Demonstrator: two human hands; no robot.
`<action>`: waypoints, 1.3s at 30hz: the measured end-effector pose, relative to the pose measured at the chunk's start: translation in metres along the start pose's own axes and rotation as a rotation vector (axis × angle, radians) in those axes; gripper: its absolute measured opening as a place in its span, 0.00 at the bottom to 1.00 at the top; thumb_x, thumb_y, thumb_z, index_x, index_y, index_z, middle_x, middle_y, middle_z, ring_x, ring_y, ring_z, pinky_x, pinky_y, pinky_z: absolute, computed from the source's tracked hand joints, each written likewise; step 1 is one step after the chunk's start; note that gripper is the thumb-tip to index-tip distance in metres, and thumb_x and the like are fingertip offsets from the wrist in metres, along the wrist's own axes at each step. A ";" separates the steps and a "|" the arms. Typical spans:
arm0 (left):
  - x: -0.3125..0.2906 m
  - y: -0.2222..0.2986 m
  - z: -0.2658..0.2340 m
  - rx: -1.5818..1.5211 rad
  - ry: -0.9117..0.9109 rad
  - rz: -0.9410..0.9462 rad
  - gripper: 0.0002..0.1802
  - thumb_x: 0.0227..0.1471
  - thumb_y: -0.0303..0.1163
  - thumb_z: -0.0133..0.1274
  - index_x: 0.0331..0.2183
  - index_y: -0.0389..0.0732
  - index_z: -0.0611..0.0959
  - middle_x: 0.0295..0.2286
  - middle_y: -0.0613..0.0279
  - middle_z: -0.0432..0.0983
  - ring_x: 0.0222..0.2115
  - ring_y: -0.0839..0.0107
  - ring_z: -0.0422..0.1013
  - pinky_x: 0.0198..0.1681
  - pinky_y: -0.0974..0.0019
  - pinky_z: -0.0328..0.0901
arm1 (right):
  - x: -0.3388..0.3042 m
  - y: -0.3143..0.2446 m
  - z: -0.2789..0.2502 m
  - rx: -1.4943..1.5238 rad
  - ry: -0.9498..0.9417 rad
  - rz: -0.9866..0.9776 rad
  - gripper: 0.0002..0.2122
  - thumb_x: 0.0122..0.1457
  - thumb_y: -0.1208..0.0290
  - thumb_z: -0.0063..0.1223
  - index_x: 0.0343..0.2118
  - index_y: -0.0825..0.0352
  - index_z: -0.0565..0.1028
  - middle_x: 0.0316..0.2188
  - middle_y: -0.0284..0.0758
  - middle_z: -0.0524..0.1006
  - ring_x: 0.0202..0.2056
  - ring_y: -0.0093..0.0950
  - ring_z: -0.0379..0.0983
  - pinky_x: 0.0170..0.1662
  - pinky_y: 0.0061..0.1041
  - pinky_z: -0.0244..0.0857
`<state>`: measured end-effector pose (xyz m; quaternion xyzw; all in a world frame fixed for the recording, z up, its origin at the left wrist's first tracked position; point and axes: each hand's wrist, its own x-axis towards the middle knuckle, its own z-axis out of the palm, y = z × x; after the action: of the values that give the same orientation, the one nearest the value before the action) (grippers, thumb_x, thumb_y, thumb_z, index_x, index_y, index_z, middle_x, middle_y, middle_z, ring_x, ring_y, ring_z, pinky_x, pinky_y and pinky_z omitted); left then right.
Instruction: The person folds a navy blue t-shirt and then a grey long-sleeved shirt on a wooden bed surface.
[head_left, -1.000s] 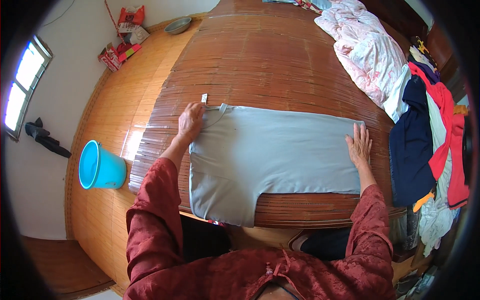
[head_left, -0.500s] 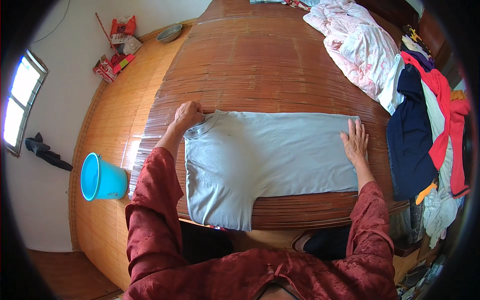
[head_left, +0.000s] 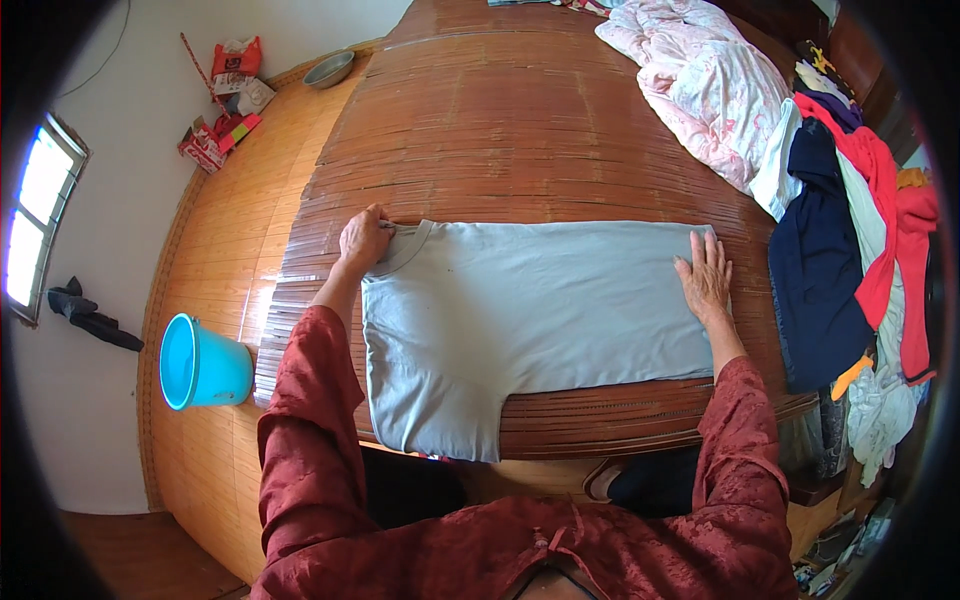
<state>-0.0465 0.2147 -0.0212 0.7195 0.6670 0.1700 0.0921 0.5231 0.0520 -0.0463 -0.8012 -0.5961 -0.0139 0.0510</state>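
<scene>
A light grey T-shirt (head_left: 540, 300), folded in half lengthwise, lies on a brown bamboo mat (head_left: 470, 130). Its collar is toward the left and its hem toward the right. One sleeve hangs down to the near edge of the mat. My left hand (head_left: 366, 240) is closed on the shirt's collar at the far left corner. At the other end, my right hand (head_left: 708, 280) rests flat on the hem, fingers stretched out and slightly apart.
A pink-and-white quilt (head_left: 700, 90) lies at the far right. Beside it hang several clothes, among them dark blue trousers (head_left: 815, 280) and a red garment (head_left: 875, 190). On the floor at left stands a turquoise bucket (head_left: 215, 365); a metal basin (head_left: 330, 70) sits farther back.
My left hand has drawn the collar slightly outward to the left, and the shirt's neck end looks flatter. The right hand stays on the hem. The whole view has shifted a little.
</scene>
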 end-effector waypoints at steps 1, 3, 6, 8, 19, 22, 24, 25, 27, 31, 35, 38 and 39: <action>0.000 0.003 0.002 0.062 0.037 -0.024 0.15 0.43 0.35 0.63 0.36 0.44 0.82 0.33 0.48 0.81 0.38 0.50 0.76 0.41 0.53 0.70 | 0.000 -0.001 0.000 0.001 -0.005 0.000 0.33 0.66 0.45 0.37 0.69 0.56 0.51 0.71 0.43 0.45 0.70 0.47 0.40 0.68 0.56 0.34; 0.005 0.004 0.001 0.105 -0.011 -0.118 0.18 0.44 0.37 0.61 0.40 0.46 0.81 0.38 0.49 0.80 0.42 0.51 0.75 0.44 0.51 0.69 | 0.000 -0.004 -0.001 0.006 -0.011 -0.001 0.33 0.66 0.45 0.37 0.69 0.56 0.51 0.71 0.43 0.45 0.70 0.47 0.40 0.68 0.56 0.34; 0.003 0.025 0.003 -0.065 0.255 0.114 0.18 0.44 0.40 0.59 0.39 0.47 0.83 0.41 0.50 0.79 0.47 0.50 0.72 0.46 0.47 0.66 | -0.001 -0.003 -0.002 0.014 -0.003 -0.002 0.33 0.66 0.45 0.38 0.69 0.56 0.51 0.71 0.43 0.45 0.70 0.47 0.40 0.68 0.56 0.34; 0.005 0.045 -0.001 -0.227 0.066 0.127 0.17 0.44 0.43 0.59 0.38 0.48 0.85 0.42 0.51 0.77 0.48 0.49 0.70 0.49 0.43 0.63 | 0.000 -0.002 -0.002 0.006 0.000 0.004 0.33 0.66 0.45 0.38 0.69 0.56 0.52 0.71 0.43 0.45 0.70 0.47 0.40 0.68 0.56 0.35; 0.005 0.051 0.009 0.014 -0.110 0.188 0.13 0.41 0.39 0.60 0.32 0.45 0.85 0.37 0.54 0.78 0.48 0.51 0.69 0.52 0.48 0.59 | -0.001 -0.003 -0.002 0.012 0.015 -0.010 0.32 0.66 0.46 0.39 0.68 0.57 0.52 0.70 0.44 0.46 0.69 0.47 0.41 0.68 0.56 0.36; 0.010 0.053 0.009 -0.085 -0.171 0.054 0.11 0.41 0.37 0.59 0.31 0.46 0.85 0.38 0.56 0.78 0.48 0.51 0.69 0.52 0.48 0.59 | -0.001 0.003 0.001 0.000 0.021 -0.006 0.32 0.66 0.46 0.39 0.68 0.57 0.52 0.70 0.43 0.46 0.69 0.47 0.41 0.68 0.56 0.36; 0.007 0.044 0.015 -0.016 -0.097 0.091 0.09 0.42 0.37 0.58 0.30 0.46 0.85 0.38 0.56 0.78 0.48 0.51 0.69 0.52 0.47 0.58 | -0.001 0.001 0.000 -0.009 0.027 -0.012 0.32 0.66 0.46 0.39 0.68 0.57 0.52 0.70 0.43 0.46 0.70 0.47 0.41 0.68 0.56 0.36; 0.005 0.040 0.019 0.055 -0.021 0.127 0.08 0.43 0.36 0.58 0.29 0.46 0.85 0.38 0.56 0.78 0.48 0.52 0.69 0.52 0.46 0.58 | -0.001 -0.001 0.000 0.001 0.021 -0.008 0.32 0.66 0.45 0.39 0.68 0.56 0.52 0.70 0.43 0.46 0.70 0.47 0.40 0.68 0.56 0.36; 0.003 0.037 0.026 0.101 0.032 0.082 0.09 0.45 0.37 0.58 0.31 0.46 0.84 0.38 0.55 0.78 0.48 0.52 0.69 0.53 0.45 0.57 | 0.001 -0.006 0.001 0.010 0.005 -0.013 0.32 0.66 0.45 0.39 0.68 0.56 0.52 0.70 0.43 0.46 0.70 0.47 0.40 0.68 0.56 0.35; -0.013 0.059 0.025 0.262 0.316 0.206 0.18 0.48 0.40 0.59 0.41 0.45 0.79 0.42 0.54 0.75 0.48 0.54 0.68 0.54 0.47 0.57 | 0.002 0.000 0.004 -0.007 0.015 -0.015 0.33 0.65 0.44 0.38 0.69 0.55 0.52 0.70 0.42 0.46 0.70 0.47 0.40 0.68 0.57 0.35; -0.072 0.096 0.031 0.169 0.221 0.396 0.33 0.51 0.54 0.57 0.51 0.41 0.76 0.50 0.48 0.70 0.56 0.47 0.61 0.60 0.35 0.50 | 0.004 0.003 0.007 -0.018 0.032 -0.004 0.33 0.65 0.43 0.38 0.69 0.53 0.52 0.70 0.41 0.47 0.70 0.47 0.40 0.68 0.58 0.35; -0.125 0.110 0.032 0.153 -0.018 0.486 0.42 0.54 0.63 0.49 0.60 0.44 0.68 0.60 0.46 0.59 0.63 0.45 0.51 0.63 0.32 0.42 | 0.003 0.005 0.007 -0.020 0.007 -0.002 0.33 0.65 0.43 0.38 0.69 0.53 0.51 0.70 0.41 0.47 0.70 0.47 0.39 0.67 0.58 0.35; -0.133 0.105 0.033 0.158 -0.073 0.454 0.45 0.54 0.66 0.45 0.62 0.45 0.65 0.62 0.46 0.55 0.65 0.46 0.48 0.64 0.32 0.41 | 0.003 0.002 0.004 -0.019 -0.008 0.002 0.33 0.65 0.43 0.38 0.69 0.52 0.51 0.70 0.42 0.47 0.70 0.47 0.39 0.67 0.58 0.35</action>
<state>0.0564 0.0759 -0.0301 0.8617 0.4955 0.1076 0.0191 0.5255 0.0546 -0.0503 -0.8023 -0.5953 -0.0162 0.0409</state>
